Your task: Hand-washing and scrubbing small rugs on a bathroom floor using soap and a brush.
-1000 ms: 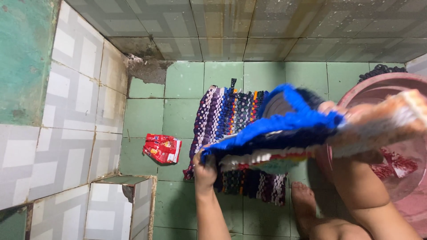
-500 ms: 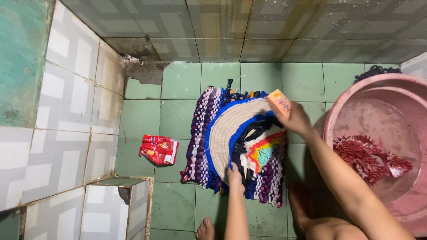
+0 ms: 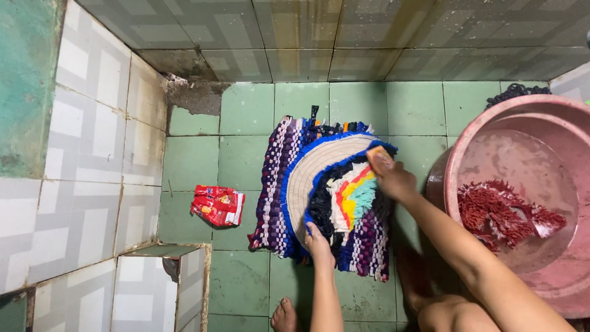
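Closest to the camera there's a bare foot (image 3: pixel 284 315) on the green tiled floor (image 3: pixel 246 280), just below the rugs, and both forearms reach up from there. The left hand (image 3: pixel 319 243) sits at the near edge of the round rug (image 3: pixel 344 184), fingers curled down over the blue fringe and pinning it, so closed on the rug edge as far as I can see. That round one is folded over on itself, with the pale underside showing to the left and a rainbow-ish pattern facing up, and it lies on top of a rectangular woven rug (image 3: pixel 276 184) in purple and white that's spread flat on the floor. The right hand (image 3: pixel 393 178) is at the far right side of the round rug, fingers wrapped around a small orange bar of soap (image 3: pixel 376 155), pressed against the rug surface. My read: soaping is partway, the bar is on the top rug, no lather I can make out, and the rug underneath looks untouched. Left of the rugs, well apart, lies a crumpled red packet (image 3: pixel 217 205). Right of the rugs stands a big pink basin (image 3: pixel 491 123) with a red shaggy mat (image 3: pixel 498 212) lying wet inside, so that one looks further along or just waiting. Beyond the basin a dark cloth (image 3: pixel 516 92) peeks out by the wall.
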